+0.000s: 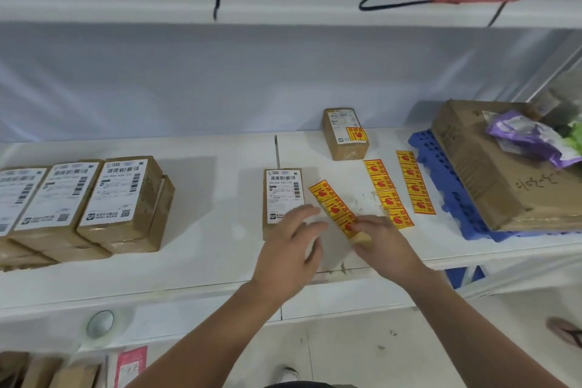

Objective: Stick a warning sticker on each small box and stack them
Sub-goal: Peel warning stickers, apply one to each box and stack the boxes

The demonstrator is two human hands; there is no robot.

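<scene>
Right hand (381, 241) pinching a sticker strip (332, 203) beside the small box (282, 195).
Its fingers are gripping the strip's near end, the strip slanting away toward the box's right edge. The left hand (293, 239), blurred, is hovering with fingers loosely spread over the box's near right corner; contact is unclear. A stickered box (345, 132) is lying further back on the white shelf (204, 230).

Pinching the near end of a sticker strip (333, 206) with the right hand (382, 244), just beside a small box (281, 195) on the white tabletop (204, 230). Left hand (291, 250) blurred, fingers spread over that box's near end. Farther back, a stickered box (345, 135); to the right, two spare strips (389, 194) lying flat; far left, stacked boxes (88, 205).
</scene>
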